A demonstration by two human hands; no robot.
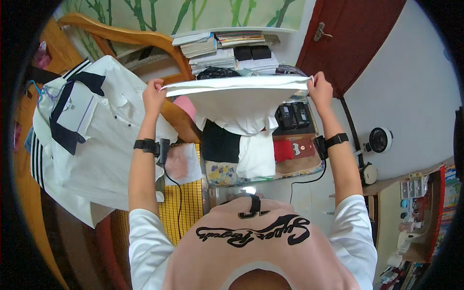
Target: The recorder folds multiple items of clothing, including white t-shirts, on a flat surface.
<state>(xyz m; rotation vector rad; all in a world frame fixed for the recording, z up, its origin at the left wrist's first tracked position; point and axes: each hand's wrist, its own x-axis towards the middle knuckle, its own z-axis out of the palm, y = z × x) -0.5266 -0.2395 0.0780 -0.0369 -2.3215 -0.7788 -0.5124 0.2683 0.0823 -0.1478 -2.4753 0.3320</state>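
Note:
A white shirt (237, 108) is stretched out in the air between my two hands, its upper edge running nearly straight across. My left hand (153, 98) pinches one corner of that edge, and my right hand (320, 92) grips the opposite corner. The lower part hangs loose in folds, over a folded black cloth (221, 142) and a folded white cloth (256, 155) on a low flowered surface (222, 173). Farther left, a white button-up shirt (125, 140) with a dark collar and striped sleeve lies spread over wooden furniture.
Stacked books and papers (212, 63) stand at the back. Black boxes (293, 115) and a red cloth (282, 151) sit to the right on the low surface. A wooden chair back (130, 35) rises at back left. A small fan (378, 139) and a brown door (345, 43) are at right.

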